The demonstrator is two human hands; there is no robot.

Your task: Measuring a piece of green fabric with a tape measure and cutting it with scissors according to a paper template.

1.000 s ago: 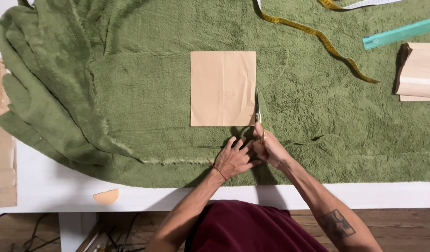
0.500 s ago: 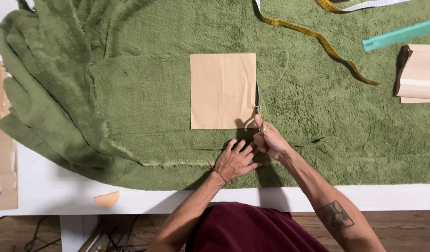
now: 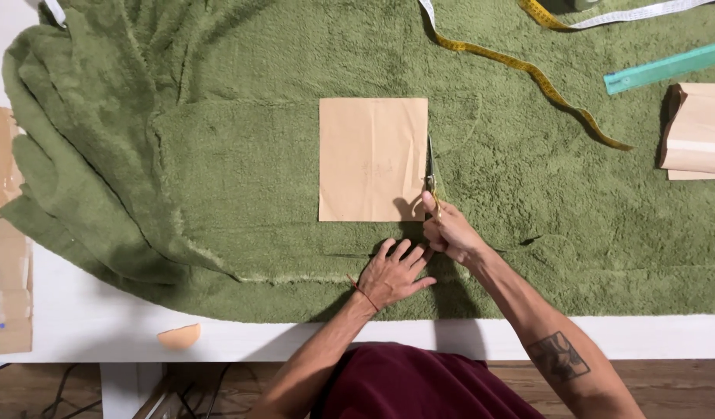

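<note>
The right hand (image 3: 449,230) is wrapped around the handles of a pair of scissors (image 3: 432,172), fingers curled tight through the grips, and the blades point away from the person, running right along the right edge of a tan paper pattern (image 3: 373,159). The blades look nearly closed, lying in the pile of the green fleece fabric (image 3: 241,155); how far they are parted I cannot tell from here.

The left hand (image 3: 394,273) lies flat on the fabric just below the pattern's lower right corner, fingers spread and pressing the cloth down, fingertips close beside the right hand. A thin red band sits at its wrist.

The pattern is a plain rectangle, lying flat in the middle of the fleece, slightly creased. The fleece covers most of the white bench (image 3: 78,310), bunched into thick folds at the left side, with its near edge running just short of the bench's front.

Up at the far right, a yellow tape measure (image 3: 528,71) snakes across the fabric, and a teal ruler (image 3: 668,67) lies angled beyond it. A folded stack of tan paper (image 3: 699,128) rests near the right edge. Off to the left, pieces of brown cardboard (image 3: 8,256) lie on the bench, and a small tan scrap (image 3: 179,336) sits on the bench's front edge.
</note>
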